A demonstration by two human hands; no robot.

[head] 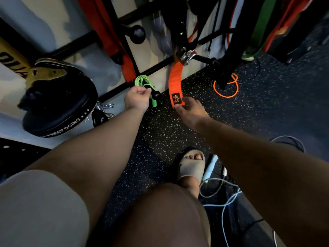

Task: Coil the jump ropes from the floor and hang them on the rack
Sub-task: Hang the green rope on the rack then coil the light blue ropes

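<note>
A coiled green jump rope [142,81] with green handles hangs at a black peg [157,94] of the wall rack [153,67]. My left hand [138,98] grips it in a fist right beside the peg. My right hand [188,108] pinches the lower end of an orange strap [175,82] that hangs from a metal buckle on the rack. An orange rope [226,87] lies looped on the floor around a black post. Light blue and grey ropes [222,198] lie tangled on the floor at the lower right.
A black and yellow punching pad [58,102] hangs at the left. Red, black and green bands [258,32] hang from the rack above. My foot in a beige slide [191,165] stands on the speckled rubber floor [160,132].
</note>
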